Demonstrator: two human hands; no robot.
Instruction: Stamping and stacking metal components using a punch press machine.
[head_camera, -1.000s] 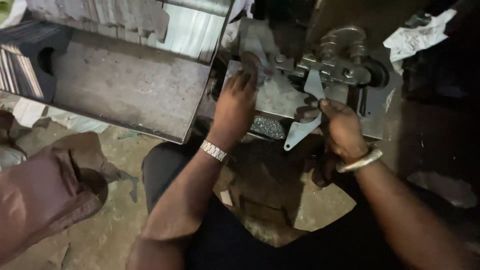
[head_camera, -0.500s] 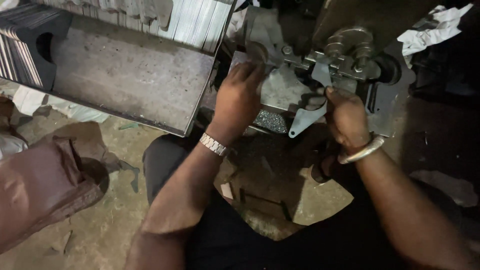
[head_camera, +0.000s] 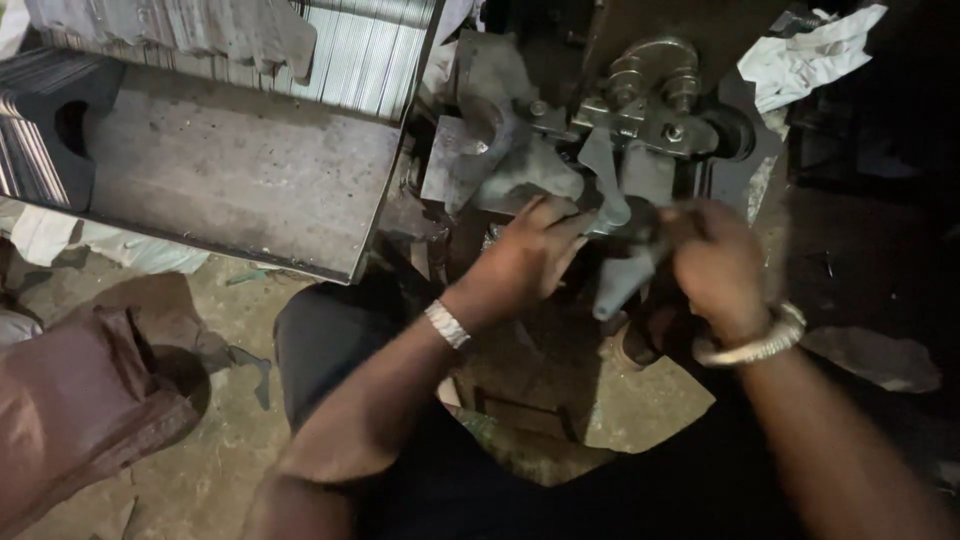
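Note:
My left hand (head_camera: 528, 252) rests low on the front of a small grey metal press machine (head_camera: 610, 130), fingers stretched toward a flat grey sheet-metal piece (head_camera: 618, 282) that hangs from the machine. My right hand (head_camera: 712, 262) is blurred, closed around the dark lever handle (head_camera: 640, 222) just right of that piece. A bracelet sits on the right wrist, a metal watch band on the left. Whether the left fingers pinch the piece I cannot tell.
A worn grey metal tray table (head_camera: 230, 190) lies at left, with a stack of dark cut metal plates (head_camera: 40, 130) on its far left end and thin sheets (head_camera: 350, 60) stacked behind. A crumpled white rag (head_camera: 810, 55) sits top right. Brown cloth (head_camera: 80, 410) lies lower left.
My left hand has dropped from the upper part of the machine down to the hanging metal piece. My right hand has shifted slightly and is in motion at the lever.

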